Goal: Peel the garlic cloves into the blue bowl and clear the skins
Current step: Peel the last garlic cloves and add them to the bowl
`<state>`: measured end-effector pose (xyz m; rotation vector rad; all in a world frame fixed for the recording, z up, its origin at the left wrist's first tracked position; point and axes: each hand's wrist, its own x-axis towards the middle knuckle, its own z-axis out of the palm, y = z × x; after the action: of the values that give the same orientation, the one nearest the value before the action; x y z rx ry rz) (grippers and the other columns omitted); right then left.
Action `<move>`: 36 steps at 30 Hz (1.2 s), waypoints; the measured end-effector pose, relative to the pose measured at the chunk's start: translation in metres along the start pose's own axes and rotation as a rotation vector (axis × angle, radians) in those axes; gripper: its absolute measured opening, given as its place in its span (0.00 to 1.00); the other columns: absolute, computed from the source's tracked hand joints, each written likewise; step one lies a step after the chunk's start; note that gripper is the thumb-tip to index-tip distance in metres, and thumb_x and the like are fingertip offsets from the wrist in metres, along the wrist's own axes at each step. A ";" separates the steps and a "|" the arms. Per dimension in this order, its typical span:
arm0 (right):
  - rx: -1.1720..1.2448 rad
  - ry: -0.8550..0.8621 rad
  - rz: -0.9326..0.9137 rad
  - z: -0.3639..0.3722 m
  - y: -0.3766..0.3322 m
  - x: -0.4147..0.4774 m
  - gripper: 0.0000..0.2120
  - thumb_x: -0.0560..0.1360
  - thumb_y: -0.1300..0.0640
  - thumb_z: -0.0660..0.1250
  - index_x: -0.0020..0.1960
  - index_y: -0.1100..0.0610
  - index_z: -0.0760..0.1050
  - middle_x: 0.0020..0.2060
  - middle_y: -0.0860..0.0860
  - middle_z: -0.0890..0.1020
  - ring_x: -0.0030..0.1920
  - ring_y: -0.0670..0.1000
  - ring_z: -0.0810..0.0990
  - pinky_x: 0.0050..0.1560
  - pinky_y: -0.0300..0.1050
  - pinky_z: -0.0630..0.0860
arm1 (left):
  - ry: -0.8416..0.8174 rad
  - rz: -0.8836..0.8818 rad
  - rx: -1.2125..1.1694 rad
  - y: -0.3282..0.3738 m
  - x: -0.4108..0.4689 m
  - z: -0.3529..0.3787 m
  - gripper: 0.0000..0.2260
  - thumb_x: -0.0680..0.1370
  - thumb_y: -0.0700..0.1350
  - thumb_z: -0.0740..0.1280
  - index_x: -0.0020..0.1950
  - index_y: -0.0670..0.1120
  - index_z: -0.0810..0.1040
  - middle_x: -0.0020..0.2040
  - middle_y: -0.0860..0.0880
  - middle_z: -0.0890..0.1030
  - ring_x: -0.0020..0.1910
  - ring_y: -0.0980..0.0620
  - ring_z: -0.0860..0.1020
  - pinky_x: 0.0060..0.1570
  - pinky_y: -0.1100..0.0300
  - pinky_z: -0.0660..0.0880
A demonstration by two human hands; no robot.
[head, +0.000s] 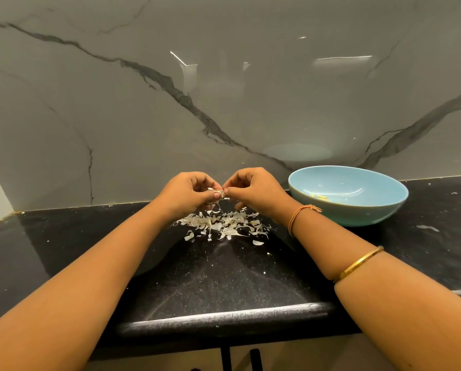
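Observation:
Above the black counter my left hand (189, 194) grips a garlic clove (218, 194) with curled fingers. My right hand (253, 187) pinches the skin at the clove's right end, fingertips against those of the left. Below both hands a heap of white garlic skins (228, 226) lies scattered on the counter. The blue bowl (357, 212) stands to the right of my right wrist, close to the wall, with a few pale peeled cloves (320, 197) at its bottom.
A glossy marble-patterned wall (224, 103) rises straight behind the hands and bowl. The black counter (210, 279) ends in a rounded front edge (224, 315) near me. Small skin scraps (427, 228) lie right of the bowl. Cabinet fronts with dark handles (256, 360) show below.

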<state>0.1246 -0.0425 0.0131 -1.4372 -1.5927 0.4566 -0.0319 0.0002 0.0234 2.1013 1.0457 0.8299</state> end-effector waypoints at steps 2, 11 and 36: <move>-0.013 0.044 0.008 -0.001 0.000 -0.001 0.04 0.73 0.63 0.67 0.41 0.57 0.78 0.33 0.50 0.79 0.34 0.48 0.79 0.38 0.42 0.81 | 0.004 0.001 0.033 -0.001 0.001 -0.001 0.02 0.75 0.41 0.70 0.44 0.48 0.80 0.40 0.46 0.83 0.37 0.52 0.80 0.47 0.52 0.79; -0.045 0.155 -0.012 -0.007 -0.005 -0.005 0.06 0.71 0.64 0.65 0.38 0.55 0.76 0.34 0.53 0.80 0.38 0.52 0.80 0.47 0.50 0.80 | 0.050 -0.009 0.176 -0.008 0.006 -0.006 0.07 0.76 0.52 0.68 0.43 0.52 0.84 0.52 0.38 0.82 0.46 0.41 0.80 0.51 0.49 0.77; -0.033 0.087 -0.191 -0.004 -0.002 -0.003 0.05 0.72 0.66 0.68 0.42 0.58 0.80 0.37 0.50 0.82 0.38 0.45 0.79 0.43 0.37 0.78 | -0.068 -0.066 -0.282 0.001 -0.001 0.003 0.05 0.72 0.35 0.71 0.46 0.42 0.80 0.41 0.44 0.83 0.37 0.54 0.81 0.38 0.64 0.80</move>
<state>0.1266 -0.0474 0.0156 -1.2965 -1.6545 0.2541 -0.0293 -0.0017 0.0223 1.8356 0.9006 0.8164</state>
